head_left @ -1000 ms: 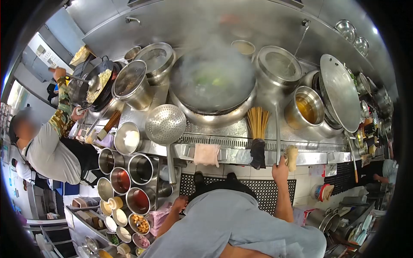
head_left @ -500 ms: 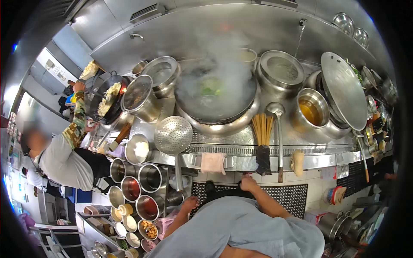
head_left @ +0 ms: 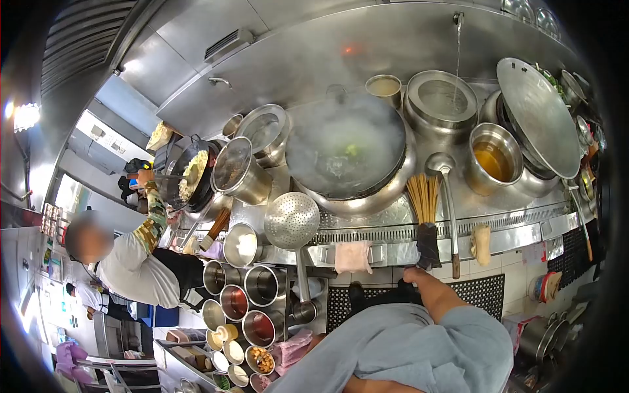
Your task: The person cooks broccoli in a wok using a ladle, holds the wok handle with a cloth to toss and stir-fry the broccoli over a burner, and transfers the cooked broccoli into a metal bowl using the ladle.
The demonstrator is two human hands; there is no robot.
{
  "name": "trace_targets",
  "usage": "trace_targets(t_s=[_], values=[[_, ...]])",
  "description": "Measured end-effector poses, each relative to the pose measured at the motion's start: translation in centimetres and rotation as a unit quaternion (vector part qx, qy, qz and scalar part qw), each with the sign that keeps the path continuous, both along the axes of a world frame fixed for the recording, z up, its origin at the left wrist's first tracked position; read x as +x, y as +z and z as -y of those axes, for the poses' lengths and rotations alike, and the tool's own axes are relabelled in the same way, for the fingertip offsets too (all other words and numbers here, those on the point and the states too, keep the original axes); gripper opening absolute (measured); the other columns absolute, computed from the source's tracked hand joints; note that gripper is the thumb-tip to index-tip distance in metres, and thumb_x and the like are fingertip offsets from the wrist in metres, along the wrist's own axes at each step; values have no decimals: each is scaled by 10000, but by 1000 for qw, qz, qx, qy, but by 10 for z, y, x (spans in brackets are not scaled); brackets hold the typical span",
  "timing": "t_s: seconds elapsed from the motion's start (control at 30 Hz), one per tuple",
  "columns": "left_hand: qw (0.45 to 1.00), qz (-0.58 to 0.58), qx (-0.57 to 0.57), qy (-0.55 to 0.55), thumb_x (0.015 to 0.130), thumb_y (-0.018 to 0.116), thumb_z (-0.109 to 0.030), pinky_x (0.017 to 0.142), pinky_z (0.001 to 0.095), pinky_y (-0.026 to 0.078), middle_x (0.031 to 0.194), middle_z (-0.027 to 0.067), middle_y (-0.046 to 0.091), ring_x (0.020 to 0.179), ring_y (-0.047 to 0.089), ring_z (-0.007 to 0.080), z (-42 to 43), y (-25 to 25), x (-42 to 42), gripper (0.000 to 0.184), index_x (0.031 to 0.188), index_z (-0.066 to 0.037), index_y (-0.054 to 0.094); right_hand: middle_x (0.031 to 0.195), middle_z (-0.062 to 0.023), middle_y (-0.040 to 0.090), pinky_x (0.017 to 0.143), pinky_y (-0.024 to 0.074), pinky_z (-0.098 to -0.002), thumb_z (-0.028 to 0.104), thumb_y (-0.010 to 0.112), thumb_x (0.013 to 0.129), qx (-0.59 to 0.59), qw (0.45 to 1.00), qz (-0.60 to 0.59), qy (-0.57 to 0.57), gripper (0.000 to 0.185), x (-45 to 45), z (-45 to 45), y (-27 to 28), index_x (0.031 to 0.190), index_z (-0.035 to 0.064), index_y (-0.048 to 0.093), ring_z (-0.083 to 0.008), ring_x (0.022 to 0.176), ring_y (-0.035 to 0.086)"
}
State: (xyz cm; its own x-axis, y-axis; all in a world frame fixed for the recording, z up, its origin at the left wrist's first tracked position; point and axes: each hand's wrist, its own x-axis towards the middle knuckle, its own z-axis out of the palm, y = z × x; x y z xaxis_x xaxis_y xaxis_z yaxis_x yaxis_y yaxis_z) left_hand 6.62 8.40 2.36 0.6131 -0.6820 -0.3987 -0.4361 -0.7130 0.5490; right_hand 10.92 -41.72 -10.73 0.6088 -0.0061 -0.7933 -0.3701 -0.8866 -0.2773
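The black wok point(head_left: 321, 167) sits at the centre of the steel cooktop point(head_left: 246, 211) and contains green vegetables point(head_left: 354, 150), partly obscured by steam. Toward the rear edge, right of the wok, a small pot point(head_left: 384, 89) holds pale liquid; beside it, a wide-rimmed pot point(head_left: 443, 108) receives water from the tap point(head_left: 458, 19). Further forward, an open stockpot point(head_left: 496, 162) contains amber liquid. At the right end, a steel wok point(head_left: 540, 116) leans at a tilt. Left of the black wok stand a covered pot point(head_left: 263, 130) and a strainer-topped pot point(head_left: 244, 171).

At the front left corner, a steel bowl point(head_left: 241, 246) contains white material. The adjoining rack carries two round containers of red sauce point(head_left: 234, 302) point(head_left: 260, 328), a container of dark liquid point(head_left: 262, 285) and a bowl of orange-brown pieces point(head_left: 261, 360).

The bamboo brush point(head_left: 424, 200) lies across the front edge, dark handle outward. The ladle point(head_left: 450, 203) lies to its right and the perforated skimmer point(head_left: 291, 221) well to its left; both handles project past the edge. A pink towel point(head_left: 353, 257) hangs between skimmer and brush.

The right hand point(head_left: 411, 275) is at the front edge, near the brush handle; its grip cannot be determined. The left hand point(head_left: 319, 340) is mostly hidden beside the pink cloth point(head_left: 291, 350) on the rack; its state cannot be determined. At far left, a co-worker's hand point(head_left: 145, 177) grips a utensil over a second wok point(head_left: 171, 190) containing pale food
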Motion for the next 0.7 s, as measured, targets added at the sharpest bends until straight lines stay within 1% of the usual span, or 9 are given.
trace_targets(t_s=[0.1, 0.17, 0.27, 0.33, 0.4, 0.47, 0.57, 0.63, 0.7], values=[[1000, -7, 2, 9, 964, 524, -237, 536, 242, 467, 784, 18, 592, 671, 585, 111, 1, -1, -2, 228, 981, -25, 604, 1328, -210, 562, 995, 469, -447, 206, 522, 812, 10, 999, -28, -34, 500, 5, -9, 101, 1262, 4, 598, -342, 1208, 571], [1000, -13, -4, 20, 965, 525, -238, 547, 245, 472, 793, 22, 595, 679, 587, 113, 4, 2, 1, 234, 999, -20, 603, 1319, -223, 564, 1000, 466, -445, 203, 526, 810, 15, 999, -23, -36, 512, 6, -10, 113, 1272, -12, 580, -343, 1207, 572], [996, -44, -25, 73, 966, 526, -238, 562, 249, 479, 805, 29, 601, 691, 590, 117, 9, 7, 8, 246, 1026, -12, 601, 1306, -239, 568, 998, 469, -443, 197, 530, 805, 21, 999, -20, -18, 526, 7, -11, 123, 1278, -31, 561, -345, 1203, 575], [977, -113, -53, 175, 966, 527, -239, 573, 252, 484, 813, 33, 605, 699, 593, 119, 20, 22, 18, 255, 1044, -7, 600, 1298, -242, 572, 992, 474, -444, 194, 531, 800, 23, 1000, -15, -6, 522, 7, -9, 122, 1269, -34, 566, -345, 1197, 579], [947, -167, -83, 261, 967, 527, -239, 583, 255, 488, 822, 38, 608, 707, 595, 122, 32, 37, 24, 266, 1062, -2, 599, 1290, -239, 580, 983, 480, -447, 192, 531, 795, 25, 1000, -6, -3, 507, 6, -8, 109, 1249, -27, 584, -347, 1189, 585], [939, -175, -96, 279, 968, 528, -240, 593, 258, 493, 830, 42, 612, 715, 597, 124, 42, 48, 30, 277, 1080, 4, 597, 1278, -237, 589, 976, 485, -448, 186, 530, 791, -5, 1000, -17, -17, 485, 4, -6, 60, 1222, -22, 609, -348, 1178, 593], [959, -143, -118, 213, 962, 535, -243, 622, 310, 514, 843, 68, 626, 739, 618, 175, 36, 43, 31, 272, 1064, 1, 598, 1263, -231, 601, 968, 491, -448, 179, 524, 786, -20, 1000, -20, -13, 454, 3, -6, 46, 1180, -16, 640, -347, 1168, 600], [987, -56, -94, 115, 955, 544, -256, 654, 362, 526, 864, 103, 643, 775, 638, 232, 26, 36, 27, 274, 1039, -3, 608, 1259, -226, 606, 963, 494, -448, 176, 520, 785, -19, 1000, -20, -6, 446, 3, -6, 45, 1167, -14, 650, -346, 1165, 603], [997, 75, -13, -13, 945, 557, -272, 706, 411, 534, 896, 143, 660, 833, 655, 294, 16, 32, 20, 280, 1014, -8, 621, 1259, -223, 607, 959, 496, -448, 176, 517, 786, -18, 1000, -22, -2, 448, 3, -6, 44, 1169, -14, 649, -344, 1165, 604]])
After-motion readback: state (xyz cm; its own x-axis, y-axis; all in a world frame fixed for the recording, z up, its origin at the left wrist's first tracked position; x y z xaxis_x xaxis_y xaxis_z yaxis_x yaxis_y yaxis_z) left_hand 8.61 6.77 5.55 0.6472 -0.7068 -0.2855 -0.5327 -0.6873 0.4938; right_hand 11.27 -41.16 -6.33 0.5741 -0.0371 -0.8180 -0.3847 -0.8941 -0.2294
